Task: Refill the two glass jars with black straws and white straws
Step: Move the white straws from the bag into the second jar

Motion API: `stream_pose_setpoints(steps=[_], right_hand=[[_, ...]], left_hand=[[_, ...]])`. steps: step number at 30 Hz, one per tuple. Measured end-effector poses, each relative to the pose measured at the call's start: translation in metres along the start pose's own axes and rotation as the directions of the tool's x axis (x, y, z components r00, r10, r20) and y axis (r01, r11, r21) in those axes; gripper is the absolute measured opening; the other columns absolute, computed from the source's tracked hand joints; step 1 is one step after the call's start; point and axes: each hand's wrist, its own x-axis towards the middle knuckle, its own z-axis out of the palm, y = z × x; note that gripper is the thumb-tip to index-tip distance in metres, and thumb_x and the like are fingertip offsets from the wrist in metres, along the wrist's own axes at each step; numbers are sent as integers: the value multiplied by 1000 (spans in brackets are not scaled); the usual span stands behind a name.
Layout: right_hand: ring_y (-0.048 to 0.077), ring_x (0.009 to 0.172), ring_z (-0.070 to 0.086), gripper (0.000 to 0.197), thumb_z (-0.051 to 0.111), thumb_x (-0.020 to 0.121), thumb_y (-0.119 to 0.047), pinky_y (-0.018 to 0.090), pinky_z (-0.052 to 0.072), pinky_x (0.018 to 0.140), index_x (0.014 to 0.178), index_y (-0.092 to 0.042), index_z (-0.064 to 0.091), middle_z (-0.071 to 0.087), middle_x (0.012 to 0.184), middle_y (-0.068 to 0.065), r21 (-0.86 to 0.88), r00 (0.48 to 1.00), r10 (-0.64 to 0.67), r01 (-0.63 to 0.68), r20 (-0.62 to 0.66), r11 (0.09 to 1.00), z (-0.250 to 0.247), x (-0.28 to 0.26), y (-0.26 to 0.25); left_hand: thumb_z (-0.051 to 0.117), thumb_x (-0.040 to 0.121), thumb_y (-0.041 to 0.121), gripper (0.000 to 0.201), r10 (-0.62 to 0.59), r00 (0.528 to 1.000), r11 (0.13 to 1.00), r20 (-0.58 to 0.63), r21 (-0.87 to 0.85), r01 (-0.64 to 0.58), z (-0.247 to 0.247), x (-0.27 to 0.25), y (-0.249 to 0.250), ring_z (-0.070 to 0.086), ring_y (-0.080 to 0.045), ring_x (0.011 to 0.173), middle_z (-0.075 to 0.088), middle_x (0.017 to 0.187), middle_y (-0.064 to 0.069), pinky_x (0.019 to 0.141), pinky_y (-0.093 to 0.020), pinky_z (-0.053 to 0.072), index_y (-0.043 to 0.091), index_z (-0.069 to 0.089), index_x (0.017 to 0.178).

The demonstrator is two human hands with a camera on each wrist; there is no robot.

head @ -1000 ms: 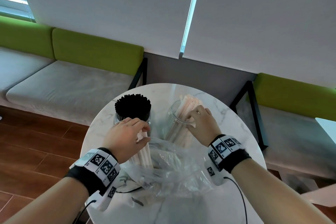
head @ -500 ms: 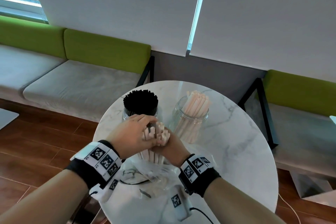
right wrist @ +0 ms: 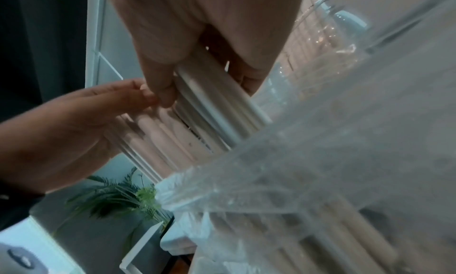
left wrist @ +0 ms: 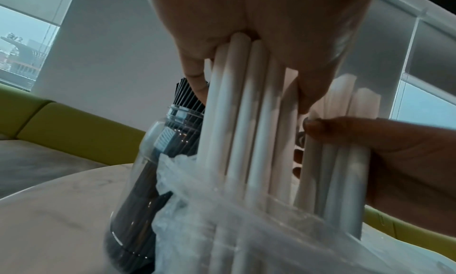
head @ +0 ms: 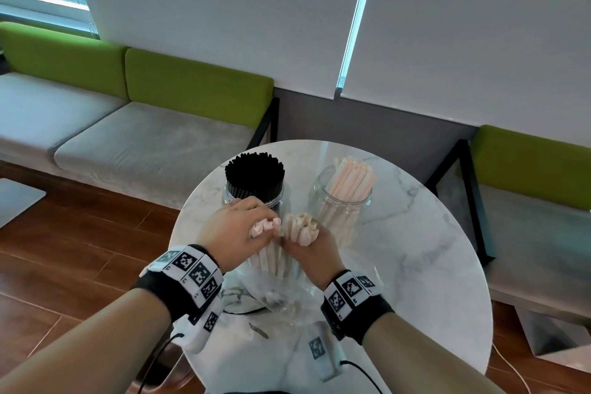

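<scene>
- Above the bag, the left hand clasps one bunch of white straws, fingers curled round its upper part.
- Just beside it, thumbs touching, the right hand clasps a second bunch, tops fanned open.
- Both bunches stand upright with their lower ends inside the clear bag on the table.
- Beyond the left hand stands a jar packed with black straws.
- Beyond the right hand, the other jar holds leaning white straws.

left hand curled in a grip, right hand curled alongside, thumbs touching
</scene>
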Motion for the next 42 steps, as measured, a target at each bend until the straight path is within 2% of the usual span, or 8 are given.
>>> stream_pose_setpoints(steps=[10, 14, 18, 21, 24, 27, 38, 42], right_hand=[[20, 76, 68, 5, 66, 85, -15, 33, 54, 69, 84, -12, 70, 73, 84, 9, 68, 980, -8, 22, -198, 997, -18, 6, -18], [23, 72, 61, 13, 60, 84, -10, 37, 50, 65, 82, -20, 67, 67, 80, 10, 275, 959, -127, 197, -253, 941, -53, 21, -69], [22, 79, 65, 14, 60, 87, 3, 38, 54, 77, 87, -10, 60, 70, 81, 6, 414, 862, -197, 410, -466, 813, -100, 43, -118], [18, 82, 66, 12, 64, 82, -6, 40, 50, 79, 94, -7, 61, 72, 85, 5, 287, 815, -223, 423, -534, 859, -112, 62, -124], [16, 81, 68, 41, 66, 79, -9, 38, 52, 81, 112, 11, 53, 73, 84, 3, 251, 801, -169, 369, -574, 895, -100, 80, -113], [15, 80, 69, 37, 65, 81, -5, 34, 53, 80, 113, 8, 52, 72, 82, 3, 251, 806, -152, 348, -572, 903, -92, 92, -112], [18, 87, 68, 27, 70, 81, -17, 35, 53, 84, 103, -12, 55, 73, 90, 4, 124, 841, -199, 299, -503, 946, -88, 115, -82], [13, 99, 62, 52, 75, 80, -35, 28, 48, 86, 121, -15, 49, 63, 109, -2, -47, 935, -133, 125, -329, 991, -77, 120, -54]], left_hand=[[30, 78, 58, 52, -66, 997, 993, 44, 103, 61, 4, 2, 4, 54, -16, 94, 57, 106, 12, 81, -24, 38, 30, 61, 106], [27, 78, 57, 54, -59, 997, 992, 47, 114, 53, 5, 2, 4, 55, -19, 94, 58, 107, 9, 84, -26, 40, 28, 62, 107], [27, 79, 57, 55, -70, 997, 991, 26, 118, 66, 4, 1, 5, 56, -21, 92, 59, 106, 7, 84, -27, 40, 25, 63, 106], [29, 80, 54, 51, -66, 998, 992, -6, 109, 66, 6, 0, 6, 57, -22, 89, 61, 103, 5, 81, -27, 41, 25, 65, 102], [32, 81, 51, 47, -58, 998, 993, -37, 104, 61, 7, -1, 6, 57, -21, 86, 62, 100, 6, 79, -22, 36, 24, 66, 99], [37, 82, 44, 39, -19, 997, 994, -71, 109, 27, 8, -1, 6, 59, -18, 80, 63, 94, 5, 80, -14, 29, 23, 67, 94], [41, 84, 43, 32, -38, 993, 993, -112, 110, 51, 13, 1, 5, 57, -17, 74, 61, 91, 7, 79, -21, 40, 26, 67, 91], [44, 82, 40, 29, -1, 991, 993, -137, 119, 17, 11, 2, 6, 57, -16, 70, 62, 87, 7, 79, -17, 32, 24, 68, 89]])
